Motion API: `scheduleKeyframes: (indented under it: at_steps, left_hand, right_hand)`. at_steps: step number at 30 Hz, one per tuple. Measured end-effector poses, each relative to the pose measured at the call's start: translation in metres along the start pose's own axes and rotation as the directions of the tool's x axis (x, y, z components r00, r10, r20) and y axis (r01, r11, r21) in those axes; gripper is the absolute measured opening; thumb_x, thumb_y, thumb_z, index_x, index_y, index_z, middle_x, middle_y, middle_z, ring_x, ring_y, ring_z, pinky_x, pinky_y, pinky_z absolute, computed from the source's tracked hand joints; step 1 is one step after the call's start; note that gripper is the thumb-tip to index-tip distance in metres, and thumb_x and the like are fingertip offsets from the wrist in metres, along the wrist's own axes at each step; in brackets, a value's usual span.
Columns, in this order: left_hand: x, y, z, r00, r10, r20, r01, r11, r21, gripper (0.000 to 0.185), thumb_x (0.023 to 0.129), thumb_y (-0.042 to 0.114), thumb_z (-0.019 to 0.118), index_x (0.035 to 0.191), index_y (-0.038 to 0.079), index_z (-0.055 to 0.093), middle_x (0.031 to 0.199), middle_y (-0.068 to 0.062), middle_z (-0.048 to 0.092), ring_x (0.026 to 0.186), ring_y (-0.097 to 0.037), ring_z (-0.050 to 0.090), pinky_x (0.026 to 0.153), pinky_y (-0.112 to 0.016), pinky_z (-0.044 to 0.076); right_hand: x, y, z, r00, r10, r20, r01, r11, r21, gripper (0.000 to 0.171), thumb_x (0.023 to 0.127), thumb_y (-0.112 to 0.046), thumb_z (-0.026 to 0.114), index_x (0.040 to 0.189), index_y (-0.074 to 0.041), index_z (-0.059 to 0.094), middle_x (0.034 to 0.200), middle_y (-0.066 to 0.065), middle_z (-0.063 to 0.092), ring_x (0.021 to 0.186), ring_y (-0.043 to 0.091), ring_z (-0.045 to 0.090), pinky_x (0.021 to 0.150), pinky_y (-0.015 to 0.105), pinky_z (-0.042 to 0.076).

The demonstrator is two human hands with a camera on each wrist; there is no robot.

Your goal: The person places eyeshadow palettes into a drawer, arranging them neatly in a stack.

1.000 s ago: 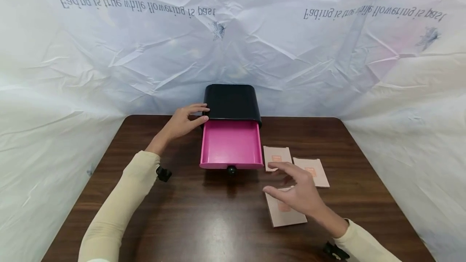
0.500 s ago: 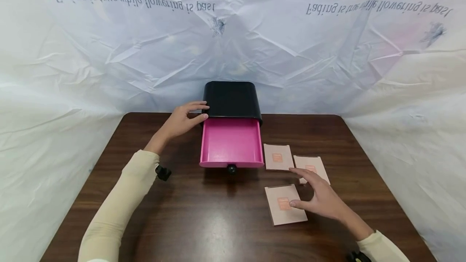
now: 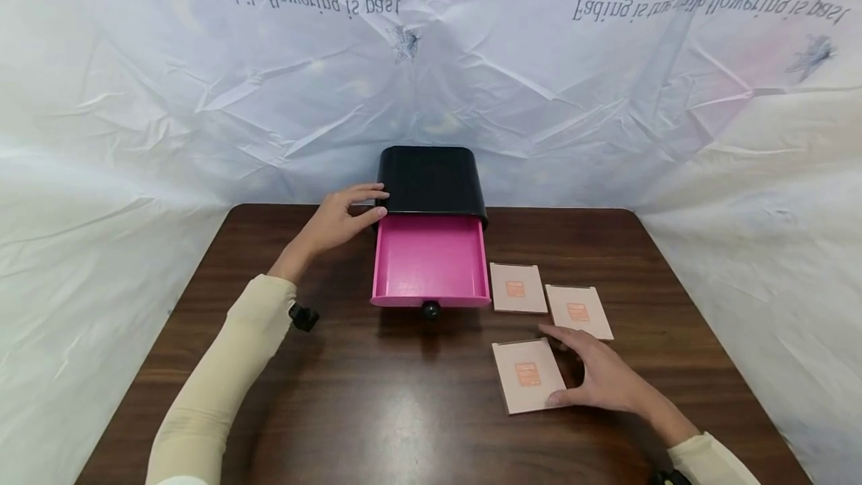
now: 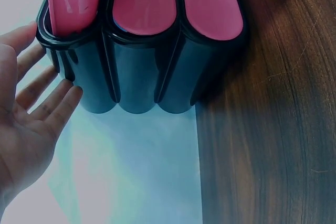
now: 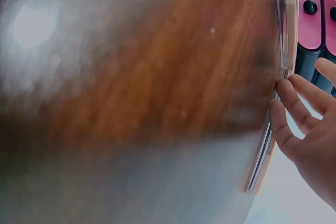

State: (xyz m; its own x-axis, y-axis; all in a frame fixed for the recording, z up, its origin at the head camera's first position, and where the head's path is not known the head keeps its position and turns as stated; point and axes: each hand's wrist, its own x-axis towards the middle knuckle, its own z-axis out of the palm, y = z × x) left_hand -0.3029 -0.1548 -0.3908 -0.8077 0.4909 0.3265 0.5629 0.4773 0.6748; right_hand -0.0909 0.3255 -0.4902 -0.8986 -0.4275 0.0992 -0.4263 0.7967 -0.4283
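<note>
A black cabinet (image 3: 431, 180) with pink drawers stands at the table's back edge. Its top drawer (image 3: 431, 264) is pulled out, showing a bare pink floor. My left hand (image 3: 339, 219) rests its straight fingertips against the cabinet's left side, as the left wrist view also shows. Nearest me lies a flat, square, pale pink case (image 3: 528, 384) with an orange label. My right hand (image 3: 602, 376) is at its right side, thumb by the lower right corner, fingers loosely spread. In the right wrist view, fingertips of my right hand (image 5: 315, 140) meet the edges of thin cases (image 5: 261, 163).
Two similar cases lie farther back: a left one (image 3: 517, 290) beside the drawer and a right one (image 3: 578, 311). A black knob (image 3: 431, 310) juts from the drawer front. Wrinkled white sheeting (image 3: 431, 81) hangs around the brown wooden table (image 3: 323, 395).
My right hand has moved right and toward me, from above the cases to the nearest case's right side. My left hand stays against the cabinet. The view has tilted slightly.
</note>
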Motion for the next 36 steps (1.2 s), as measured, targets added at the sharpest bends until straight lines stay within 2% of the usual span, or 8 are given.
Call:
scheduleKeyframes:
  at_steps: [4, 8, 13, 19, 24, 36]
  left_hand:
    - [0.0002, 0.0005, -0.0008, 1.0, -0.001, -0.002, 0.001, 1.0, 0.003, 0.045, 0.1, 0.041, 0.065, 0.139, 0.019, 0.065, 0.153, 0.001, 0.051, 0.135, -0.025, 0.055, 0.106, -0.048, 0.05]
    - [0.0004, 0.0001, -0.0007, 1.0, 0.0, -0.006, 0.0, 1.0, 0.005, 0.045, 0.1, 0.041, 0.066, 0.139, 0.019, 0.065, 0.153, 0.001, 0.052, 0.135, -0.025, 0.055, 0.105, -0.049, 0.05]
    - [0.0002, 0.0001, 0.0005, 1.0, 0.002, -0.009, -0.002, 1.0, -0.004, 0.045, 0.1, 0.041, 0.066, 0.139, 0.019, 0.066, 0.153, 0.001, 0.052, 0.135, -0.024, 0.055, 0.104, -0.049, 0.051]
    - [-0.0006, 0.0008, 0.0015, 1.0, 0.001, -0.016, -0.001, 1.0, -0.013, 0.045, 0.1, 0.041, 0.066, 0.139, 0.018, 0.066, 0.152, 0.0, 0.053, 0.134, -0.025, 0.056, 0.104, -0.049, 0.051]
    - [-0.001, 0.0002, 0.0019, 1.0, -0.005, -0.02, 0.005, 1.0, -0.003, 0.045, 0.1, 0.041, 0.066, 0.139, 0.018, 0.066, 0.152, 0.001, 0.053, 0.134, -0.024, 0.056, 0.105, -0.049, 0.051]
    - [-0.0005, 0.0001, 0.002, 1.0, 0.002, -0.022, -0.002, 1.0, 0.014, 0.044, 0.1, 0.04, 0.066, 0.139, 0.018, 0.066, 0.152, 0.001, 0.053, 0.136, -0.021, 0.054, 0.104, -0.046, 0.052]
  right_hand:
    - [-0.0016, 0.0017, -0.0004, 0.999, -0.008, 0.05, 0.008, 1.0, 0.006, 0.114, 0.062, -0.074, 0.085, 0.156, -0.027, 0.043, 0.139, -0.004, 0.058, 0.117, 0.013, 0.055, 0.09, 0.046, 0.052]
    - [-0.0021, 0.002, 0.0004, 0.996, -0.009, 0.093, 0.009, 1.0, -0.003, 0.12, 0.057, -0.078, 0.084, 0.158, -0.03, 0.039, 0.146, -0.007, 0.053, 0.125, 0.014, 0.05, 0.092, 0.045, 0.052]
    - [-0.001, 0.0005, 0.0022, 0.993, -0.024, 0.116, 0.029, 0.999, -0.037, 0.127, 0.055, -0.079, 0.083, 0.16, -0.026, 0.036, 0.149, -0.007, 0.051, 0.127, 0.015, 0.048, 0.093, 0.045, 0.052]
    - [0.0004, -0.0005, 0.0039, 0.992, -0.051, 0.118, 0.06, 0.995, -0.074, 0.127, 0.055, -0.075, 0.087, 0.158, -0.017, 0.04, 0.15, 0.0, 0.052, 0.13, 0.025, 0.05, 0.1, 0.054, 0.048]
    - [-0.0002, -0.0006, 0.0066, 0.993, -0.047, 0.105, 0.057, 0.994, -0.093, 0.121, 0.058, -0.073, 0.087, 0.155, -0.014, 0.045, 0.151, 0.004, 0.052, 0.135, 0.036, 0.049, 0.103, 0.061, 0.045]
    - [-0.0009, -0.0013, 0.0021, 0.999, -0.01, 0.051, 0.012, 0.999, -0.037, 0.116, 0.061, -0.07, 0.088, 0.155, -0.015, 0.046, 0.155, 0.011, 0.048, 0.135, 0.033, 0.047, 0.096, 0.058, 0.05]
